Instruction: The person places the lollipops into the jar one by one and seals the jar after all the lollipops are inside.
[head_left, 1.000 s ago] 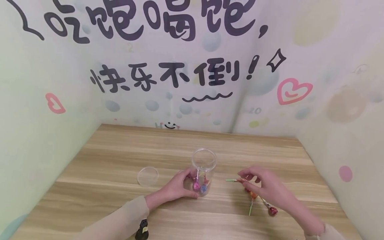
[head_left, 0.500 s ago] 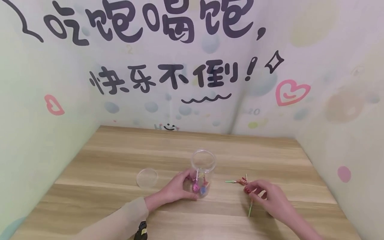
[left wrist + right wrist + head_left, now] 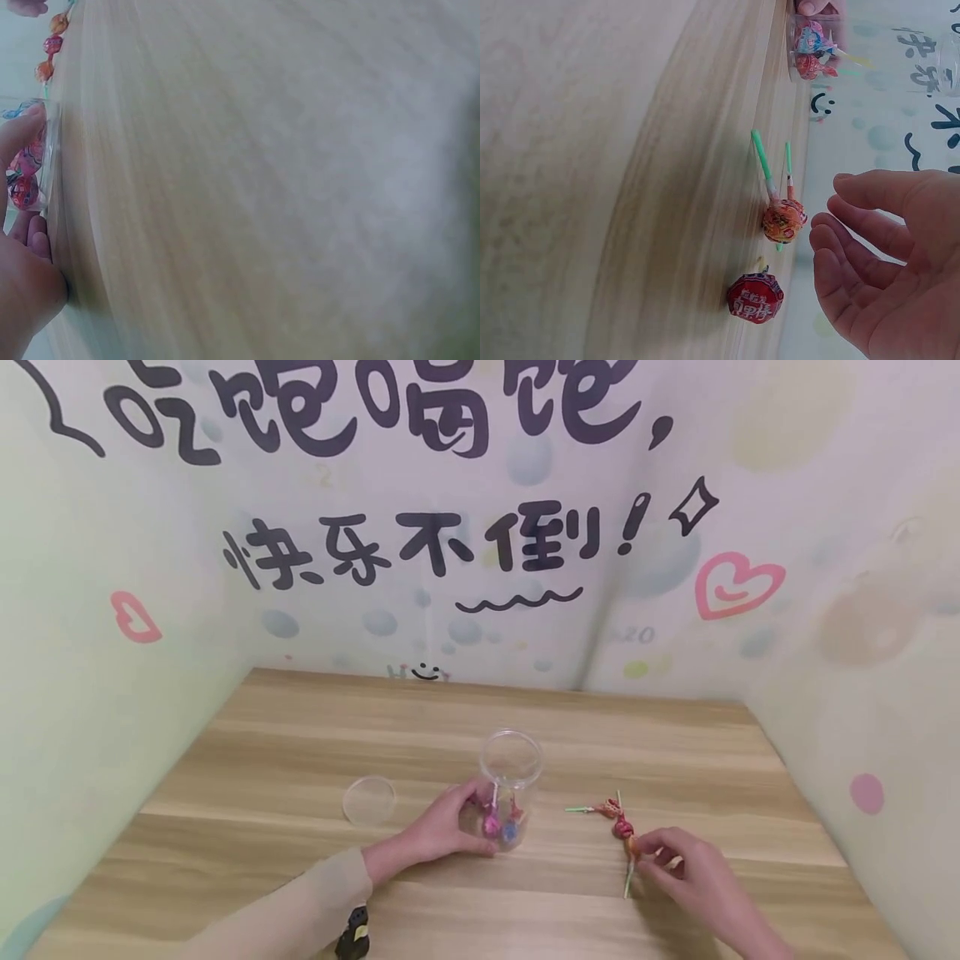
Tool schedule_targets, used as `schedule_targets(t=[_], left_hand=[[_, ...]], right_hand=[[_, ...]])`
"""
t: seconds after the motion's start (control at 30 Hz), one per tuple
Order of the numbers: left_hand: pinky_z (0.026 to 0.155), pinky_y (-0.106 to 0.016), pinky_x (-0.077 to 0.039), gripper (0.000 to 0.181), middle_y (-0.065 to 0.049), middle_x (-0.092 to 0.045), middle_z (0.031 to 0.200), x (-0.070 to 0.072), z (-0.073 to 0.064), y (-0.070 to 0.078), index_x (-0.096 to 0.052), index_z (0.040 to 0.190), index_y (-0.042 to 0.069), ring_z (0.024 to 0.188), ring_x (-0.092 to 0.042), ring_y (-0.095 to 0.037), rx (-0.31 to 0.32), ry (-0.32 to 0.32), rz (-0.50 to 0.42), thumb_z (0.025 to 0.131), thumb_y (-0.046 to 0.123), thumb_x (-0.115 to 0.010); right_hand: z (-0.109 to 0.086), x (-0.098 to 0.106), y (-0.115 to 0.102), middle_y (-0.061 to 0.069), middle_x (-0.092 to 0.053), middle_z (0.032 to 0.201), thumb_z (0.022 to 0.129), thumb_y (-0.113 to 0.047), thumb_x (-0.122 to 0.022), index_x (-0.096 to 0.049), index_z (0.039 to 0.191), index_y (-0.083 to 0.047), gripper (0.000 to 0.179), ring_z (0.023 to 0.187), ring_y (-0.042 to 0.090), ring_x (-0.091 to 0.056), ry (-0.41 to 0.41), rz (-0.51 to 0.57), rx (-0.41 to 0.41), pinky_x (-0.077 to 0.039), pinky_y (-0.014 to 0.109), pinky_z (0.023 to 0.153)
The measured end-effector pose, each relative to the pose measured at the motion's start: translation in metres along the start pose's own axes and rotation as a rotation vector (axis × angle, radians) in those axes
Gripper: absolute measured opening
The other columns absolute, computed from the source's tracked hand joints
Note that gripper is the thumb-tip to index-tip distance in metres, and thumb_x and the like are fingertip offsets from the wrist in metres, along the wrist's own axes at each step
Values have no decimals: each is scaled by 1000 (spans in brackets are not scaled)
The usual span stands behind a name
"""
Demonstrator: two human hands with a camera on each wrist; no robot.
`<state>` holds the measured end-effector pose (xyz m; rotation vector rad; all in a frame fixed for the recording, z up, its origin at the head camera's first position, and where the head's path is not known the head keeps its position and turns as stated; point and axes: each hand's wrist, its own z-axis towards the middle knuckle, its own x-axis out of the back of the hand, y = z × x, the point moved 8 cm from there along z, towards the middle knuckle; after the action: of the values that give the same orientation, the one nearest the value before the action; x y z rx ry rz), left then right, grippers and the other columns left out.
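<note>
My left hand (image 3: 438,828) holds a clear plastic jar (image 3: 528,802) upright on the table, thumb and fingers around its lower side. Wrapped lollipops (image 3: 491,825) lie inside the jar, and its mouth is uncovered. To the right, my right hand (image 3: 690,870) hovers with loosely bent fingers and nothing between them, fingertips right by an orange lollipop (image 3: 632,847) with a green stick. Beyond that lie a red lollipop (image 3: 623,828) and an orange-red one (image 3: 607,808). The right wrist view shows a dark red lollipop (image 3: 755,298) below my fingers; the hand hides it in the head view.
A round clear lid (image 3: 370,802) lies flat on the wooden table (image 3: 300,727), left of the jar. A black item with a yellow patch (image 3: 354,933) is beside my left sleeve. Printed walls (image 3: 420,635) enclose the table at the back and sides.
My right hand has moved from above the orange-red lollipop toward me and slightly right, uncovering the lollipops at the back and covering the dark red one. Left hand and jar have stayed put.
</note>
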<state>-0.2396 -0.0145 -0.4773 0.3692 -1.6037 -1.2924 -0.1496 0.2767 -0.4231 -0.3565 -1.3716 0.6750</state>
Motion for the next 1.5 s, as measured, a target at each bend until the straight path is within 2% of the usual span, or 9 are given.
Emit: schedule_targets(t=[0.17, 0.33, 0.5, 0.63, 0.83, 1.03, 1.27, 1.5], left_hand=[[110, -46, -39, 68, 1, -62, 119, 2, 2, 0, -56, 123, 15, 119, -55, -19, 3, -7, -11, 66, 26, -91], [111, -48, -38, 69, -1, -62, 122, 4, 4, -1, -55, 124, 16, 121, -55, -20, 5, 0, -10, 66, 27, -91], [110, -46, -39, 68, -1, -61, 124, 5, 5, -2, -55, 123, 16, 121, -55, -20, 13, 1, 4, 66, 27, -91], [109, -45, -40, 68, -1, -61, 123, 5, 6, -2, -55, 123, 16, 120, -55, -20, 9, 0, 2, 66, 26, -91], [109, -44, -41, 70, 0, -62, 121, 6, 6, -2, -55, 125, 16, 120, -55, -19, 6, 4, 17, 66, 27, -91], [109, -46, -40, 70, -1, -62, 122, 5, 4, -2, -55, 125, 16, 120, -55, -21, 2, -1, 8, 67, 27, -91], [108, -46, -39, 66, -2, -62, 121, 3, 2, -4, -56, 122, 16, 120, -54, -21, 10, 0, 23, 67, 29, -91], [107, -44, -42, 63, -2, -62, 118, 2, 3, -1, -56, 118, 16, 117, -55, -20, -4, 5, 32, 67, 29, -91]], right_hand=[[-2, -1, 4, -3, -72, 88, 80, -6, -78, -71, 96, -11, 18, 72, -8, -57, -38, -1, -8, -54, 19, 62], [1, -2, 8, -8, -70, 82, 81, -7, -77, -71, 92, -13, 14, 69, -8, -55, -76, -56, 11, -52, 18, 60], [8, -5, 16, -12, -64, 74, 84, -14, -76, -70, 88, -19, 9, 62, -6, -48, -106, -103, -65, -45, 17, 56], [14, -7, 21, -12, -64, 72, 85, -18, -75, -69, 88, -20, 7, 62, -5, -49, -110, -134, -111, -46, 17, 57], [25, -8, 27, -12, -66, 75, 80, -27, -80, -67, 90, -19, 17, 66, -4, -53, -99, -215, -132, -46, 18, 61], [28, -14, 29, -10, -67, 76, 78, -18, -81, -68, 90, -17, 18, 68, 0, -56, -142, -254, -145, -47, 19, 62], [32, -15, 26, -7, -71, 77, 79, -14, -79, -72, 86, -15, 10, 68, 3, -59, -140, -267, -111, -51, 24, 62], [43, -1, 18, -4, -72, 77, 81, -7, -77, -75, 89, -11, 10, 66, -1, -56, -111, -225, -26, -48, 18, 58]])
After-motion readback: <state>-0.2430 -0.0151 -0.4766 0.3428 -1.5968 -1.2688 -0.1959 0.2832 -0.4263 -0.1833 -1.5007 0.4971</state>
